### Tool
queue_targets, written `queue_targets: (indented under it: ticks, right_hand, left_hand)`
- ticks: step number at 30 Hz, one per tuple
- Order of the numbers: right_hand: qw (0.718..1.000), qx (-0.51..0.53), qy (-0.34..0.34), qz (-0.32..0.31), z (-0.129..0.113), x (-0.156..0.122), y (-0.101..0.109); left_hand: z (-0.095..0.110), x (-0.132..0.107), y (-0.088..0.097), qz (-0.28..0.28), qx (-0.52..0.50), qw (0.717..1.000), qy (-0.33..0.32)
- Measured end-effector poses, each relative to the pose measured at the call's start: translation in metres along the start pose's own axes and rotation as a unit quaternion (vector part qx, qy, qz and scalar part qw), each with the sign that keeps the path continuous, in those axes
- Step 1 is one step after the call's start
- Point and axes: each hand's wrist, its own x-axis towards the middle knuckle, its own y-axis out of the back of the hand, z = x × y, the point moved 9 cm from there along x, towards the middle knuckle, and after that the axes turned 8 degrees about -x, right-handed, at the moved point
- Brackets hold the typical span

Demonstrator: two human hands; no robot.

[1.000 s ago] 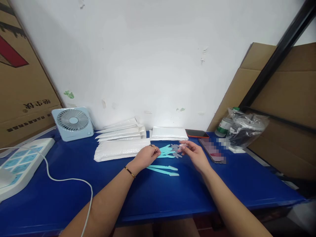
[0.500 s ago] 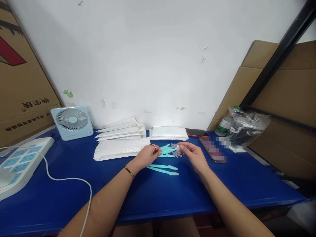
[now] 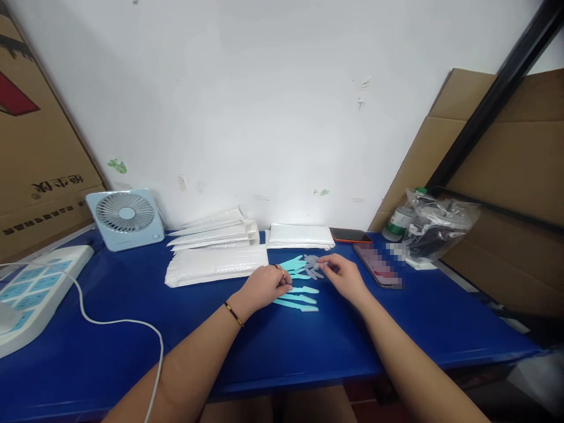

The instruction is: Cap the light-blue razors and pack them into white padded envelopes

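Note:
My left hand (image 3: 271, 286) is closed on the handle of a turquoise eyebrow razor (image 3: 306, 289), whose blade end points right. Just below it, two similar turquoise razors (image 3: 298, 306) lie side by side. Above it, several more turquoise razors (image 3: 294, 265) lie fanned out on the table, partly hidden by my fingers. My right hand (image 3: 346, 276) has thumb and forefinger pinched at the edge of a small pile of greyish translucent blade covers (image 3: 312, 267). A small cover seems to be between those fingertips, mostly hidden.
White padded mailers (image 3: 218, 264) lie stacked behind my left hand, with folded white ones (image 3: 301, 235) beside them. Two phones (image 3: 351, 235) (image 3: 374, 267) lie to the right, near a bagged item (image 3: 434, 232) and a bottle (image 3: 399, 223). A fan (image 3: 127, 217) and a power strip (image 3: 42, 294) are left.
My left hand has moved slightly nearer me, bringing a razor down beside the two lower ones. The white-looking cover at that razor's tip is off, and my right hand has stayed by the covers.

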Motion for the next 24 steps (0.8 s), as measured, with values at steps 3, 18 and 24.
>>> queue_targets:
  ticks: [3,18,24]
  right_hand:
    - [0.992,-0.110,0.042,-0.039,0.000,0.001,-0.015]
    - [0.983,-0.126,0.012,-0.135,0.019,-0.005,-0.025]
    - [0.981,-0.089,0.011,-0.170,0.007,-0.012,-0.026]
  left_hand:
    - [-0.008,0.003,0.006,0.037,0.066,0.997,0.012]
    - [-0.018,0.006,0.008,0.045,0.061,0.997,0.027]
    - [-0.018,0.006,0.007,0.030,0.061,0.997,0.034]
